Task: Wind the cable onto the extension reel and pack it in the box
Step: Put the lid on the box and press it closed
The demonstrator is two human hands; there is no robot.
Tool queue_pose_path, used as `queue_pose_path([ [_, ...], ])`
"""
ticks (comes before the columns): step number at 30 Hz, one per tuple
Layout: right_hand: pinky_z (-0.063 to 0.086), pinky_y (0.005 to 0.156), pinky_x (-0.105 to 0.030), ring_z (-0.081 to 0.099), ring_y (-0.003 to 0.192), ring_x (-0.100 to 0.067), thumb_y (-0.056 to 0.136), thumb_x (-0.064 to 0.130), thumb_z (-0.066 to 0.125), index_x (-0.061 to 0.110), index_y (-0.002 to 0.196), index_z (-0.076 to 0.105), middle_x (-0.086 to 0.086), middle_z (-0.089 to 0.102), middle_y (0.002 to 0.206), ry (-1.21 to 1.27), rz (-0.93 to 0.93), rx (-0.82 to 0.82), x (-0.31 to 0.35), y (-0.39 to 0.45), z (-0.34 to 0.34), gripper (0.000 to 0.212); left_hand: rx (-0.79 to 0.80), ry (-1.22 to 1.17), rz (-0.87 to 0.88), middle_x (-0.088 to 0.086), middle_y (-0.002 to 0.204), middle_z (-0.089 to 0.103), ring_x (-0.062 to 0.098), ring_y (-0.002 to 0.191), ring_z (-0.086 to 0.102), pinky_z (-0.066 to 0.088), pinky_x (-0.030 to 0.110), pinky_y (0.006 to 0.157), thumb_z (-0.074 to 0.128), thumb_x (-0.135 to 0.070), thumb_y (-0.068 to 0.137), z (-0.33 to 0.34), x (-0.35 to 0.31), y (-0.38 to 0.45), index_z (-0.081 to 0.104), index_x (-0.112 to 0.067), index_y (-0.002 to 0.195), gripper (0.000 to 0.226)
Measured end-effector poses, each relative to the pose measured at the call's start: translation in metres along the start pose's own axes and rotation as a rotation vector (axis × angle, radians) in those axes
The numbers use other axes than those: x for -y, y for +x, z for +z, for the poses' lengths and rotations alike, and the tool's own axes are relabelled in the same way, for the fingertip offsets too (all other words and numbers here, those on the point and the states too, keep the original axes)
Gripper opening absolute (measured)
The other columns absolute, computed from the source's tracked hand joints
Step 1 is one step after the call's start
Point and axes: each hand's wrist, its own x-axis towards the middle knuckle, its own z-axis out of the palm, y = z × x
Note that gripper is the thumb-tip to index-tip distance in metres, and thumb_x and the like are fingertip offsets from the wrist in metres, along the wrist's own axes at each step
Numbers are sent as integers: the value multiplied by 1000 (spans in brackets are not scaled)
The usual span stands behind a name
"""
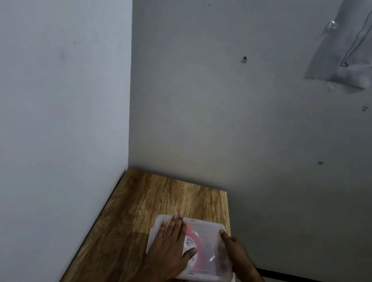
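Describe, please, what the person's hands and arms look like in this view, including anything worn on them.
Both the left hand and the right hand are bare, with no gloves. No rings, watch or bracelet show. The forearms are uncovered as far as the frame's edge; no sleeves are visible.

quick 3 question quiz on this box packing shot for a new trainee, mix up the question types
1. True or false: the lid is on the box.
2. Which hand lies flat on top of the lid? A) left B) right C) neither
3. Fill in: the reel seen through the plastic is mostly ____ in colour.

Key
1. True. The translucent lid covers the box on the wooden table.
2. A. The left hand presses down with straight fingers; the right hand is at the lid's right edge.
3. Red, with a white centre.
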Motion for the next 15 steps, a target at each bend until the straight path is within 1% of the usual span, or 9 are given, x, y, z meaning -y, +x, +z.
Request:
queue_pose_path([
  [2, 55, 98, -51, 70, 105, -30, 92, 61, 62, 12, 115, 71, -11, 75, 111, 49, 45, -22, -3, 0, 1, 55, 27, 14, -6, 15, 155, 47, 30, 142, 49, 4, 41, 121, 23, -69, 100, 0, 0, 1, 54, -6, 145, 84],
  [3, 57, 94, -49, 70, 103, -30, 89, 61, 65, 11, 114, 71, -11, 75, 110, 79, 52, -40, -2, -4, 2, 56, 19, 15, -8, 15, 155, 47, 30, 142, 48, 4, 41, 121, 23, -69, 100, 0, 0, 1, 54, -6, 146, 84],
  [5, 59, 77, -41, 70, 95, -30, 87, 54, 72, 6, 106, 70, -13, 74, 102, 75, 22, -140, -1, -10, 1, 52, 22, 9, -6, 15, 155, 46, 31, 142, 48, 4, 41, 121, 23, -70, 100, 1, -1, 1, 53, -6, 146, 84],
  [7, 54, 61, -33, 70, 80, -26, 88, 49, 74, 3, 92, 70, -13, 73, 88, -33, -52, -243, 7, -14, 1, 46, 21, 20, -1, 15, 155, 46, 31, 142, 48, 3, 42, 120, 23, -70, 100, 2, -1, 1, 53, -6, 147, 84],
  [9, 50, 55, -29, 68, 70, -23, 90, 50, 72, 2, 85, 70, -11, 71, 81, -207, -99, -331, 15, -15, 3, 49, 30, 32, 2, 16, 155, 46, 32, 142, 48, 4, 42, 120, 24, -70, 100, 3, 0, 2, 53, -6, 147, 84],
  [10, 46, 53, -27, 64, 69, -22, 91, 51, 69, 1, 87, 69, -10, 70, 82, -307, -99, -371, 20, -16, 5, 50, 42, 35, 1, 16, 155, 46, 32, 142, 48, 4, 42, 120, 24, -70, 100, 4, 2, 2, 53, -6, 147, 84],
  [12, 35, 52, -27, 57, 75, -21, 95, 49, 65, 2, 97, 67, -9, 65, 89, -470, -87, -440, 29, -21, 12, 46, 50, 39, -4, 16, 155, 47, 32, 142, 49, 4, 42, 120, 24, -70, 100, 5, 3, 2, 53, -6, 147, 84],
  [14, 33, 53, -27, 52, 78, -18, 99, 42, 62, 5, 102, 65, -8, 63, 93, -588, -109, -495, 36, -28, 19, 36, 51, 42, -4, 16, 154, 48, 31, 141, 50, 4, 42, 120, 23, -69, 100, 6, 3, 4, 54, -7, 146, 84],
  [15, 31, 51, -24, 52, 77, -16, 100, 38, 61, 7, 104, 65, -7, 64, 94, -651, -141, -519, 38, -31, 23, 31, 58, 43, -5, 16, 154, 48, 31, 141, 50, 4, 42, 121, 23, -69, 100, 6, 3, 4, 54, -7, 145, 83],
])
